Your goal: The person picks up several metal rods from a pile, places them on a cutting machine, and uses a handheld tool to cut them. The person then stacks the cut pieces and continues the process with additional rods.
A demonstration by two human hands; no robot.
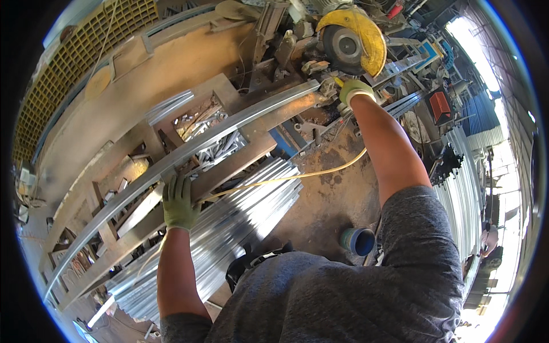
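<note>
A long square metal tube runs from the lower left up to the cut-off saw, which has a yellow guard and a dark disc. My left hand, in a green glove, lies with its fingers stretched out against the tube's near edge, above a steel beam of the rack. At the saw's base, my right hand, also gloved, is closed beside the clamp. A small yellow piece pokes out by its fingers; what it holds is mostly hidden.
Shiny metal tubes lie stacked below the rack. A yellow hose crosses the floor. A blue bucket stands near my body. Offcuts fill the rack's gaps. More tubes lie at right; yellow grating is far left.
</note>
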